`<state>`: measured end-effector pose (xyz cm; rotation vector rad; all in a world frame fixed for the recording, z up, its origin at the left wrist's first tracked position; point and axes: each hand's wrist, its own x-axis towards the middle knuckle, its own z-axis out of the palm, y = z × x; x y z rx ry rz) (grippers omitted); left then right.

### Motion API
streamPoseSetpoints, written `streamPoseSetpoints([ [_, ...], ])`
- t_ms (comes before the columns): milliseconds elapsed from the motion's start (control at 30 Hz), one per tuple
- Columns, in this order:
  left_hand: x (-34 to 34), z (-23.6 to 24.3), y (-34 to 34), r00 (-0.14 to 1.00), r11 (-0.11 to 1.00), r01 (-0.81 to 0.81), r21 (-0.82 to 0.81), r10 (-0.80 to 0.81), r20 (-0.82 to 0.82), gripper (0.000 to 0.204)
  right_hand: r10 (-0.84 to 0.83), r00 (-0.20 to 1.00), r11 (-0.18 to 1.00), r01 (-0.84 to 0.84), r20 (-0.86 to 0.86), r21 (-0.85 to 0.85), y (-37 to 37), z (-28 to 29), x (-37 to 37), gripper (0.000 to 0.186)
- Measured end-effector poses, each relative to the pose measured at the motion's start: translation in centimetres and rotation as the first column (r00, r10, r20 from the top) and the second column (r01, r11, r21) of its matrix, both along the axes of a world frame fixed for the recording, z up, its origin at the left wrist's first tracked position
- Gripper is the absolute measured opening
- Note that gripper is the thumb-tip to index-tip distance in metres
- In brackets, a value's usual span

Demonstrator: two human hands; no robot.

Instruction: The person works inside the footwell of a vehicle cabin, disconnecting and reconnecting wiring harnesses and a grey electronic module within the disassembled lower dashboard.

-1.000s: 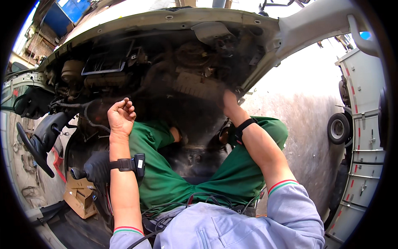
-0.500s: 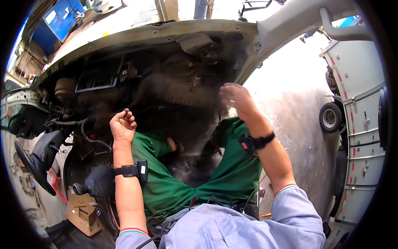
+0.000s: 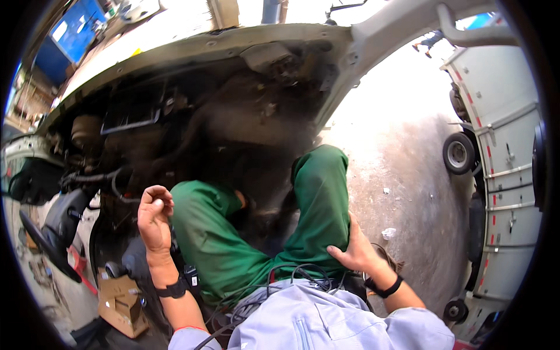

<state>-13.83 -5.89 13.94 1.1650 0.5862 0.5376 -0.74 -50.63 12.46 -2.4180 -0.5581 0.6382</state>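
Note:
My left hand is raised beside my left knee, palm turned up. Its fingers curl loosely toward the thumb, and nothing shows in them. On the outer side of my right thigh rests my right hand. Its thumb is stretched out across the green trousers, and the fingers lie along the leg, partly hidden. A black band circles each wrist. In front of my knees is the stripped dashboard area of a vehicle cab, dark, with exposed brackets and wiring.
To the left are a steering wheel, a gear lever and a cardboard box. Black cables lie across my lap. Outside on the right, past the concrete floor, stands a white truck body with a wheel.
My right hand has come down from beside the door pillar onto my right thigh. My left hand has moved lower and slightly left. My right knee stands higher, and the view has shifted a little.

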Motion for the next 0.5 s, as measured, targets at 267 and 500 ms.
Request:
streamPoseSetpoints([
  [267, -12.5, -3.6, -10.1, 0.782, 0.872, 0.234, 0.429, 0.093, -0.616, 0.057, -0.036, 0.997, 0.997, 0.041, -0.067, 0.072, -1.0, -1.7, -0.2, 0.083],
  [500, -18.5, -5.5, -15.9, 0.674, 0.794, 0.288, 0.535, 0.229, -0.703, 0.077, 0.164, 0.959, 0.959, -0.210, -0.232, -0.189, -0.2, -0.5, -0.6, 0.086],
])
